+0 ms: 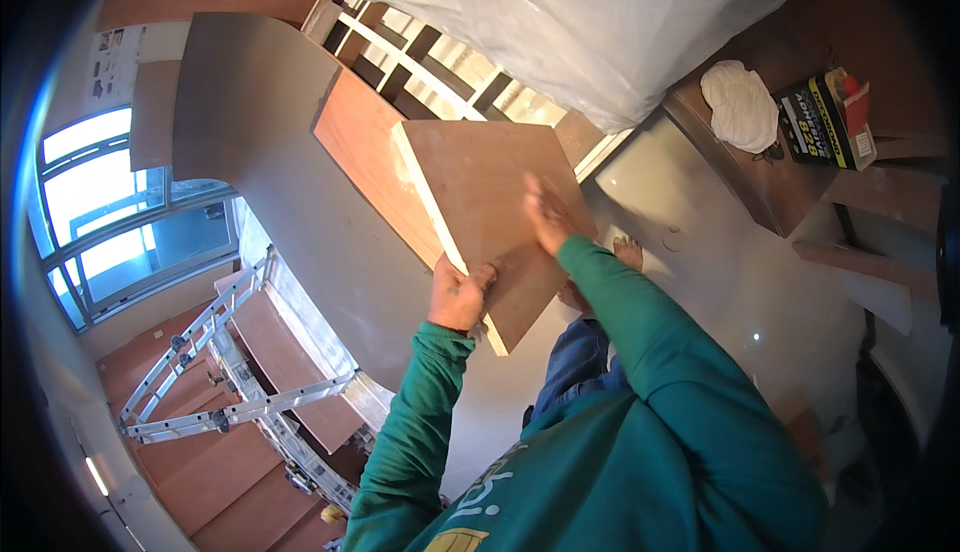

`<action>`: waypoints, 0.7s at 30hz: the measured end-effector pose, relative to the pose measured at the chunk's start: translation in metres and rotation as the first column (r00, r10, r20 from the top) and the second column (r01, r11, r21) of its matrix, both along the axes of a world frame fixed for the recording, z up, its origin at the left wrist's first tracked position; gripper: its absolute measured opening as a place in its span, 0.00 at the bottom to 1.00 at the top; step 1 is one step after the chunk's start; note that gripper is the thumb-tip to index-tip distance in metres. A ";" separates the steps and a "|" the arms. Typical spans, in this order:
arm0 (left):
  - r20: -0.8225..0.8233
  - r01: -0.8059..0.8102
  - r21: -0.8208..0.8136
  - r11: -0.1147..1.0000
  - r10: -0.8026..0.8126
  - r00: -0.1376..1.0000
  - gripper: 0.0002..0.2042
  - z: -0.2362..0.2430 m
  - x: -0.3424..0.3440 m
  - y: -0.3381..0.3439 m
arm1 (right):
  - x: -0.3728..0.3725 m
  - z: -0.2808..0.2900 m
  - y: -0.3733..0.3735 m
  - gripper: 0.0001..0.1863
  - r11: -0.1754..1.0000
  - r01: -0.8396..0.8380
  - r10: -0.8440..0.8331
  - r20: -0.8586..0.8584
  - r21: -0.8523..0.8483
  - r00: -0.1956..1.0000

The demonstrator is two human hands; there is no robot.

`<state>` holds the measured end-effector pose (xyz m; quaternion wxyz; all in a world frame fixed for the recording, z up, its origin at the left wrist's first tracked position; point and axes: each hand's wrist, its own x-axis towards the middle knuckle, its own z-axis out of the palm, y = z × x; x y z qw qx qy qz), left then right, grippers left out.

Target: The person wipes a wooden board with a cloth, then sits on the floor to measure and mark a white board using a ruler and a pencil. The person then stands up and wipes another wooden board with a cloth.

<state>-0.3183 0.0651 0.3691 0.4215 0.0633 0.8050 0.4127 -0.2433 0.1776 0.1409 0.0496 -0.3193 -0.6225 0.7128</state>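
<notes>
A thick brown wooden panel (495,177) with a pale raw edge is tilted in front of me. My left hand (460,292) grips its near left edge, thumb on the upper face and the other fingers mostly hidden. On the panel's upper face, close to its right side, my right hand (548,214) lies flat with fingers stretched out, slightly smeared by motion. Beyond the left edge shows a reddish wooden board (358,130), partly covered by the panel. It lies alongside a large grey-brown sheet (265,142).
A pale lattice frame (432,74) and plastic sheeting (590,22) are at the back. On the right, a brown wooden surface (765,187) bears a crumpled white bundle (740,105) and a black-and-yellow container (828,120). A metal ladder (285,402) stands lower left, below windows (125,217).
</notes>
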 end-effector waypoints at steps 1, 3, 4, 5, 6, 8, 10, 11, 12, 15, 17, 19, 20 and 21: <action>-0.019 -0.076 -0.057 0.995 0.075 0.997 0.19 0.001 0.001 0.003 | 0.027 -0.022 0.011 0.40 0.912 -0.402 0.327 0.435 0.089 0.839; -0.061 -0.256 -0.299 0.919 0.250 0.966 0.27 0.002 0.005 0.007 | 0.059 -0.039 0.007 0.42 0.960 -0.279 0.214 0.668 -0.010 0.712; -0.046 -0.272 -0.258 0.927 0.269 0.962 0.32 0.001 0.007 0.008 | 0.076 -0.035 0.011 0.42 0.982 -0.187 0.142 0.689 -0.008 0.711; -0.049 -0.284 -0.191 0.940 0.280 0.959 0.36 -0.001 0.011 0.009 | 0.086 -0.021 0.009 0.42 0.993 -0.119 0.066 0.736 0.020 0.674; -0.076 -0.334 -0.179 0.926 0.325 0.943 0.40 -0.004 0.014 0.010 | 0.082 0.001 0.000 0.41 0.997 -0.065 0.034 0.504 0.044 0.863; 0.035 -0.333 0.104 0.937 0.331 0.943 0.40 -0.010 0.020 0.012 | 0.077 0.058 -0.020 0.41 0.994 0.029 -0.022 -0.066 0.104 0.998; 0.098 -0.340 0.189 0.921 0.327 0.940 0.40 -0.012 0.023 0.013 | 0.082 0.112 -0.050 0.40 0.988 -0.019 0.080 -0.402 0.153 0.912; 0.115 -0.321 0.167 0.932 0.305 0.945 0.40 -0.012 0.023 0.013 | 0.086 0.127 -0.061 0.38 0.952 -0.139 0.247 -0.412 0.273 0.877; 0.099 -0.339 0.133 0.931 0.327 0.940 0.41 -0.010 0.024 0.014 | 0.085 0.125 -0.061 0.38 0.963 -0.098 0.197 -0.411 0.250 0.890; 0.149 -0.363 0.202 0.910 0.337 0.930 0.41 -0.005 0.027 0.014 | 0.090 0.089 -0.053 0.36 0.944 -0.108 0.191 -0.250 0.310 0.949; 0.118 -0.378 0.164 0.911 0.363 0.924 0.40 -0.003 0.028 0.013 | 0.092 0.059 -0.043 0.37 0.984 -0.118 0.115 0.030 0.135 0.993; 0.104 -0.364 0.190 0.912 0.350 0.931 0.39 -0.004 0.029 0.011 | 0.078 0.046 -0.029 0.40 0.996 -0.084 0.073 0.204 0.043 0.976; 0.110 -0.341 0.221 0.914 0.324 0.940 0.39 -0.007 0.027 0.009 | 0.067 0.048 -0.022 0.41 0.995 -0.051 0.032 0.214 0.086 0.976; 0.117 -0.323 0.246 0.914 0.303 0.946 0.39 -0.009 0.028 0.006 | 0.056 0.058 -0.015 0.43 0.992 -0.036 0.004 0.261 0.118 0.965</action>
